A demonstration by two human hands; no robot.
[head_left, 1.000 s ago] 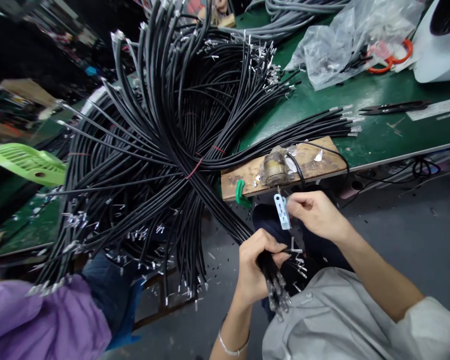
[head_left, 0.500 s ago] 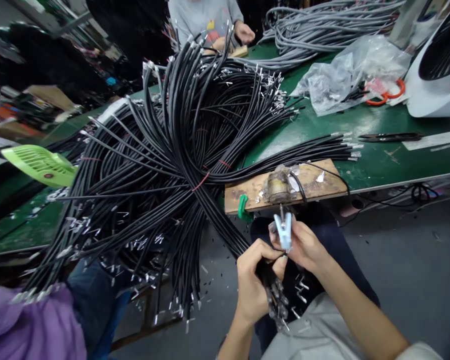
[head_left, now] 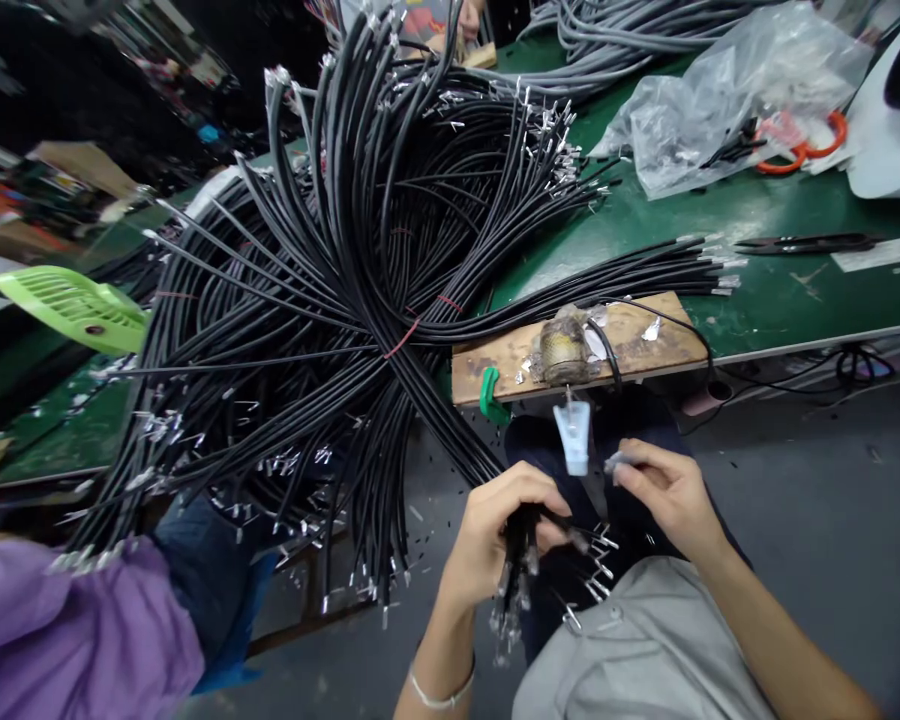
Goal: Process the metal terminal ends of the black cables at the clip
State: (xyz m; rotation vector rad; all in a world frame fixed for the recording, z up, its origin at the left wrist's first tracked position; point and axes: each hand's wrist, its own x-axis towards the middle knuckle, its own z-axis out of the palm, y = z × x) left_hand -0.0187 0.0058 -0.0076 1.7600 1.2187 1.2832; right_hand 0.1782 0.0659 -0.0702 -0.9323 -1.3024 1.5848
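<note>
My left hand (head_left: 499, 525) is wrapped round a bundle of black cables (head_left: 450, 425), whose stripped ends hang below my fingers over my lap. To its right, apart from the cables, my right hand (head_left: 667, 490) is closed in a pinch. Something small and greyish shows at its fingertips, too blurred to name. A light-blue clip (head_left: 572, 440) hangs from the shaft of a small motor (head_left: 562, 350), between and just above my hands. The motor sits on a wooden board (head_left: 487, 375) at the table edge.
A large heap of black cables (head_left: 330, 250) covers the green table. A green clamp (head_left: 493, 395), orange-handled scissors (head_left: 802, 150), a plastic bag (head_left: 690, 130) and black snips (head_left: 810, 243) are around it. A person in a purple top (head_left: 82, 630) sits left; another person's hand (head_left: 465, 25) is across.
My right hand has moved right, away from the blue clip and the cable ends. My left hand has shifted slightly left, still round the bundle. The blue clip has turned, and the view has tilted down.
</note>
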